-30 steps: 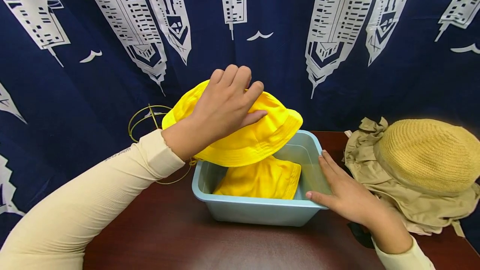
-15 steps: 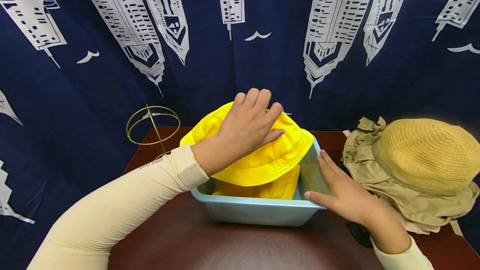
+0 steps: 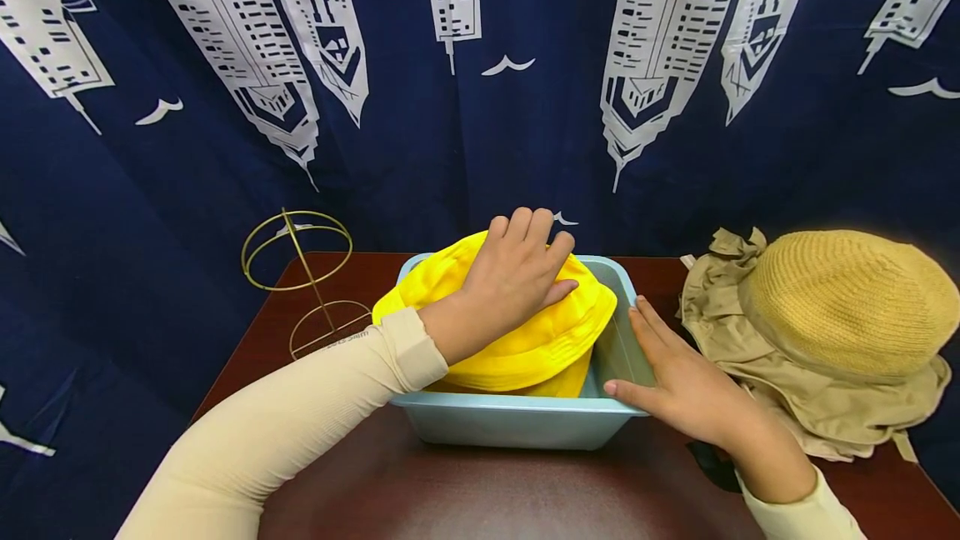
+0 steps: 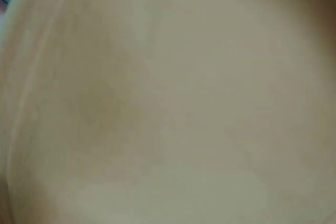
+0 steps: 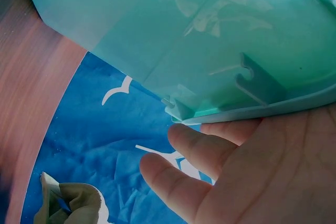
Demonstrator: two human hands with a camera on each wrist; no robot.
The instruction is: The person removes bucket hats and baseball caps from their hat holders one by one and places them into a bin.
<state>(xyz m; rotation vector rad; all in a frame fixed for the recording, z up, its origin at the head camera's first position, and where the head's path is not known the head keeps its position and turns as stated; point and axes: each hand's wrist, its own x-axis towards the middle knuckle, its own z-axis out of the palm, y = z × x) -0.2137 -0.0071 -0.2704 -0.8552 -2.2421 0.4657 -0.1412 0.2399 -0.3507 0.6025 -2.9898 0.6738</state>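
In the head view my left hand (image 3: pixel 510 269) grips the crown of a yellow bucket hat (image 3: pixel 525 361), its fingers bent over the top. The hat sits low inside a light blue plastic bin (image 3: pixel 517 423), over a second yellow cloth piece (image 3: pixel 573 377) that shows only at its edge. My right hand (image 3: pixel 686 386) rests on the bin's right rim, fingers straight and thumb at the front corner. The right wrist view shows that hand's fingers (image 5: pixel 202 153) under the rim, against the bin's outside. A blurred beige surface fills the left wrist view, hiding the left hand's work.
A gold wire hat stand (image 3: pixel 307 273) stands behind my left forearm. At the right lies a straw hat (image 3: pixel 855 307) on a tan ruffled cloth hat (image 3: pixel 810 407). All rest on a dark red-brown table (image 3: pixel 480 490) before a navy printed curtain (image 3: pixel 540 148).
My left hand has lowered the yellow bucket hat and moved it right, from above the bin down into it. The right hand has stayed on the rim. More of the wire stand shows.
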